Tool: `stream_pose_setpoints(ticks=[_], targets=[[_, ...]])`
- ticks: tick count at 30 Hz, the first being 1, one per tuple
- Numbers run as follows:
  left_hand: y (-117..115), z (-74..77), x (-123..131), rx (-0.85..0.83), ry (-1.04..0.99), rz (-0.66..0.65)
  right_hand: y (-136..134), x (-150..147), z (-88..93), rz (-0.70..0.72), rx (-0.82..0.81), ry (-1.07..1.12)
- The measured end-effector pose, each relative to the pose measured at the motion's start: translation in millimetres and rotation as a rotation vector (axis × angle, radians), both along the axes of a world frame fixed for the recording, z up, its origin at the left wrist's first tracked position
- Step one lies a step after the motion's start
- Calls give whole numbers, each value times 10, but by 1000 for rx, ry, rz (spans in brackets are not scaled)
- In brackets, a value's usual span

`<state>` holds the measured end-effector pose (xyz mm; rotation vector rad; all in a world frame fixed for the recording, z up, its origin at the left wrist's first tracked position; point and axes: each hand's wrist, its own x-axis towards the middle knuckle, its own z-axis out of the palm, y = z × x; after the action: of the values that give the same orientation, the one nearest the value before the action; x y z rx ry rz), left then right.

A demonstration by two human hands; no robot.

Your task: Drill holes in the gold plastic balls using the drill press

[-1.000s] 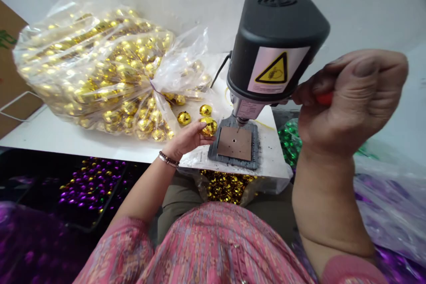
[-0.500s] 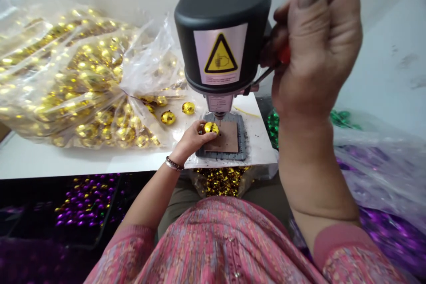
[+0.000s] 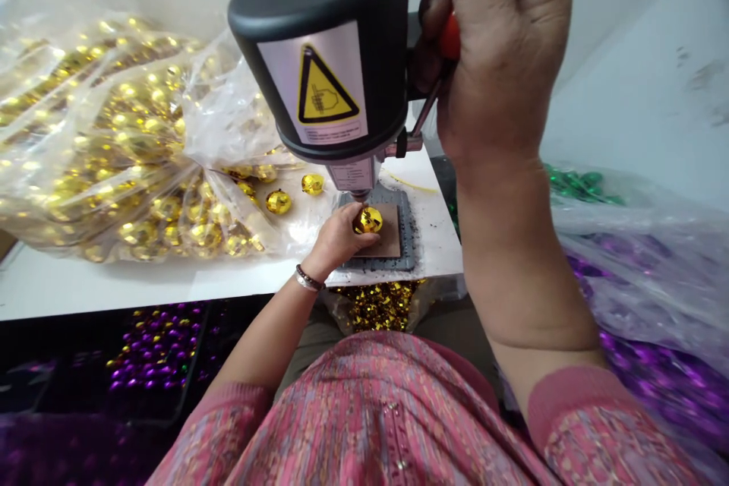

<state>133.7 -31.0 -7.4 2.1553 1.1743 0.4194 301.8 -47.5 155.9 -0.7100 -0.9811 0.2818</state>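
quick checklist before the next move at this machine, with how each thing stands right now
1. Left hand has hold of the gold ball: ok, fingers and thumb are around it.
2. Ball is over the brown plate: ok; whether it touches the plate is hidden.
3. Right hand is on the red knob of the lever: ok.
4. Left fingers are well clear of the spindle: not ok, I'd judge; they look close to it.
5. Tool tip lines up with the ball: cannot tell, the tip is not visible.
6. Grey base has clean surroundings: not ok, dark flecks lie beside it.
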Motion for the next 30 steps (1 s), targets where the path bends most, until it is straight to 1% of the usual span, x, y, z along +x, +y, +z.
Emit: stream_pose_setpoints(ticks=[2, 6, 8, 11, 14, 17, 19, 23, 30], targets=[[6, -51, 10, -20, -24, -10, 18, 6, 0, 11, 6, -8], [19, -167, -12, -110, -100, -3, 7, 37, -2, 19, 20, -50], [17, -197, -20, -110, -104, 12, -76, 45, -11, 33, 18, -89], [7, -213, -18, -107, -95, 30, -296, 22, -64, 80, 11, -148], [-2, -221, -11, -103, -120, 31, -546, -56, -196, 107, -34, -176], [-11, -208, -6, -108, -117, 22, -722, -155, -386, 24, -83, -201], [-20, -183, -2, -107, -98, 23, -778, -201, -510, -43, -90, -216], [-38, -136, 6, -103, -79, 25, -778, -217, -680, -111, -29, -272], [-56, -144, 10, -83, -84, 30, -678, -196, -871, -183, 128, -286]])
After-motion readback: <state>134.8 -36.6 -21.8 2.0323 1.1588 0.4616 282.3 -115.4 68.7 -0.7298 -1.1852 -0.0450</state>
